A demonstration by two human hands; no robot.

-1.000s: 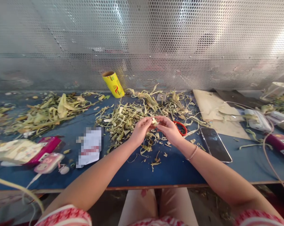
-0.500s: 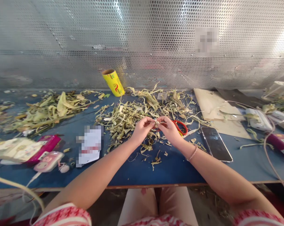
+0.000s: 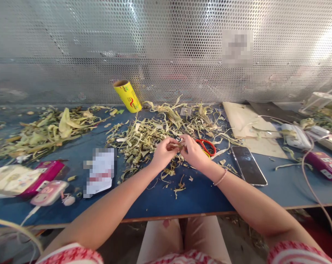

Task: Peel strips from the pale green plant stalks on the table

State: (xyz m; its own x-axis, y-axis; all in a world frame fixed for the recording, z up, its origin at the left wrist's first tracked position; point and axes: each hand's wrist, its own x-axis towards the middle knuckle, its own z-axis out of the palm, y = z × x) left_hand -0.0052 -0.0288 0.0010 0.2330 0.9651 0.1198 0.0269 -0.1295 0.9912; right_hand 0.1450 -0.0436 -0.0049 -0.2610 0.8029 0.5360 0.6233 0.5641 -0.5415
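Observation:
My left hand [image 3: 165, 152] and my right hand [image 3: 192, 153] meet fingertip to fingertip over the front of a pile of dried, pale green plant strips [image 3: 144, 137]. Both are closed in a pinch on a small piece of dried plant [image 3: 179, 145] between them; the fingers cover most of it. Just behind and right of my right hand lie scissors with red handles [image 3: 209, 147], their blades hidden. Loose plant scraps [image 3: 179, 189] are scattered on the blue table in front of my hands.
A yellow cardboard tube [image 3: 129, 98] stands tilted by the perforated metal wall [image 3: 166, 47]. Another plant heap [image 3: 53, 126] is on the left. Phones lie either side, one dark-screened [image 3: 249, 165]. Beige sheets [image 3: 245, 124], a white power bank [image 3: 295, 135] with cable and purple packs [image 3: 325, 165] are around.
My fingers have shifted their grip: the right hand has turned further over the small piece, hiding more of it. The whole view has swung slightly, moving the table things left.

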